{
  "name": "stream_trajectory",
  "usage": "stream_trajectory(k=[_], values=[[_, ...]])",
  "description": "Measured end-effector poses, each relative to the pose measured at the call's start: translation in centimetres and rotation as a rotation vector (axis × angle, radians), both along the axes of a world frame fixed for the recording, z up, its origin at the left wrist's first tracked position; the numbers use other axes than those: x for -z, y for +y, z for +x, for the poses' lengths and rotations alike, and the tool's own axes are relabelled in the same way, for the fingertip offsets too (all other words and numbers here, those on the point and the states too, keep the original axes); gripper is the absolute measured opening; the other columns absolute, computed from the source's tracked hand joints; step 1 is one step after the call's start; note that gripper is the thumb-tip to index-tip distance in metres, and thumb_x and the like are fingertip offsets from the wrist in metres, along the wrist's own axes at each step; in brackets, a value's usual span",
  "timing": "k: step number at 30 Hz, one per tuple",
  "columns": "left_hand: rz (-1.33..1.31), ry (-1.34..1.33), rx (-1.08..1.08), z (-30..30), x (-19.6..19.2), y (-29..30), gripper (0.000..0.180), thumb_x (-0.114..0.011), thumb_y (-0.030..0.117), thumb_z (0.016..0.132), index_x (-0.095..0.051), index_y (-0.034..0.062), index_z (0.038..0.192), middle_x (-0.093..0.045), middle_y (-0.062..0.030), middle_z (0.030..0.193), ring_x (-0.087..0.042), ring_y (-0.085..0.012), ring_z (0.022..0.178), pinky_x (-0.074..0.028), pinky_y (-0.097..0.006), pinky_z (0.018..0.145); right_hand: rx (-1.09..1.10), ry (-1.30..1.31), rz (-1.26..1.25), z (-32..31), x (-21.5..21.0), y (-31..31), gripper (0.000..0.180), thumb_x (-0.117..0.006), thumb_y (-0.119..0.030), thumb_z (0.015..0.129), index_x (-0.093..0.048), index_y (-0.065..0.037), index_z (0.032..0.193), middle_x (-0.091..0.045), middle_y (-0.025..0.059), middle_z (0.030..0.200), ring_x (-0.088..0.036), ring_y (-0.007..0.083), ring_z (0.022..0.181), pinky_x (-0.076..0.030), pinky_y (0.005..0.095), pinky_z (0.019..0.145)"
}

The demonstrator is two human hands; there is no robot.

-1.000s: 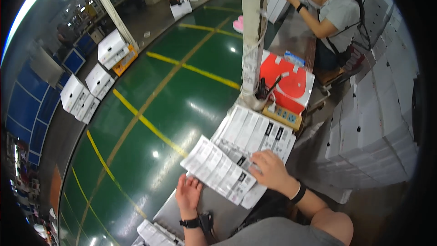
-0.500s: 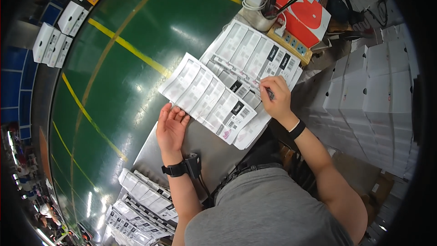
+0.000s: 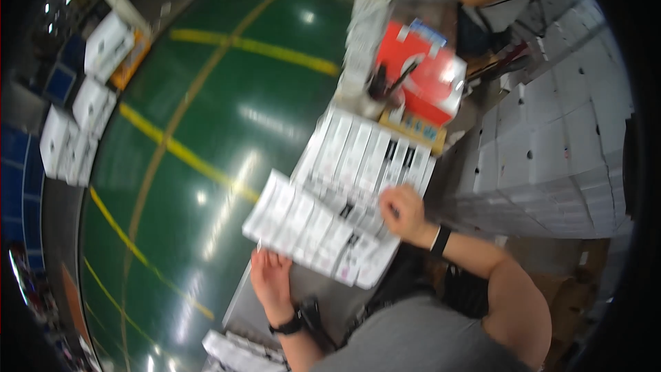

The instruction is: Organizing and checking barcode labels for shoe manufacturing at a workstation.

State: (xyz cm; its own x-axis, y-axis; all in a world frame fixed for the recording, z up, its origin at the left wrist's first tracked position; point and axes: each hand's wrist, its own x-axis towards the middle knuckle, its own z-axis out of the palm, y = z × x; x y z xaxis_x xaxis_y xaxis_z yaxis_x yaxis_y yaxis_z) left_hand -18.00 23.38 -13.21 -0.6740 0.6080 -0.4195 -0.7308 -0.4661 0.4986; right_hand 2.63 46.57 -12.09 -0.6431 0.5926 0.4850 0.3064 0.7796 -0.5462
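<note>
White printed sheets [image 3: 323, 224] spread at frame centre on a grey table [image 3: 330, 303], near edge touched by the flat, open left hand [image 3: 270, 281], right edge pressed under the curled right hand [image 3: 403, 213], red box [image 3: 423, 83] seen above, blurred.

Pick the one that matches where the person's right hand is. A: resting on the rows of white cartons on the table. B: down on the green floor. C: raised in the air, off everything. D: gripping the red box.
A: the right hand lies on the white cartons, well short of the red box.
</note>
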Motion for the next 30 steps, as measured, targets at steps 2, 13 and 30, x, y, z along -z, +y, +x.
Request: stream_trajectory(k=[2, 13, 30], values=[[-0.005, 0.054, 0.036, 0.2, 0.2, 0.0, 0.013, -0.054, 0.017, 0.092, -0.046, 0.011, 0.083, -0.037, 0.0009, 0.069, -0.039, -0.0147, 0.068, -0.038, -0.032, 0.067, -0.023, 0.018, -0.051, 0.1, -0.4, 0.3, 0.009, -0.064, -0.001, 0.069, -0.058, -0.006, 0.074, -0.06, 0.0082, 0.078, -0.056, 0.0272, 0.068, -0.044, 0.0352, 0.062], [-0.521, -0.158, -0.191, -1.5, -8.1, 4.1, 0.018, -0.056, 0.015, 0.081, -0.052, 0.0122, 0.064, -0.055, -0.0036, 0.057, -0.054, -0.0175, 0.053, -0.045, -0.034, 0.054, -0.429, -0.057, -0.989, 3.5, -3.9, 5.4, 0.021, -0.061, -0.02, 0.087, -0.061, -0.005, 0.102, -0.063, 0.0083, 0.097, -0.062, 0.0209, 0.09, -0.048, 0.0308, 0.078], [-0.791, 0.725, 1.563, 13.8, -14.3, 30.8, 0.036, -0.062, 0.023, 0.086, -0.055, 0.0029, 0.116, -0.064, -0.0078, 0.093, -0.059, -0.0168, 0.091, -0.046, -0.03, 0.082, 1.045, 0.286, -0.948, 3.2, 4.1, 49.6, 0.061, -0.048, -0.042, 0.09, -0.037, 0.002, 0.13, -0.06, 0.03, 0.105, -0.059, 0.047, 0.093, -0.047, 0.051, 0.081]])
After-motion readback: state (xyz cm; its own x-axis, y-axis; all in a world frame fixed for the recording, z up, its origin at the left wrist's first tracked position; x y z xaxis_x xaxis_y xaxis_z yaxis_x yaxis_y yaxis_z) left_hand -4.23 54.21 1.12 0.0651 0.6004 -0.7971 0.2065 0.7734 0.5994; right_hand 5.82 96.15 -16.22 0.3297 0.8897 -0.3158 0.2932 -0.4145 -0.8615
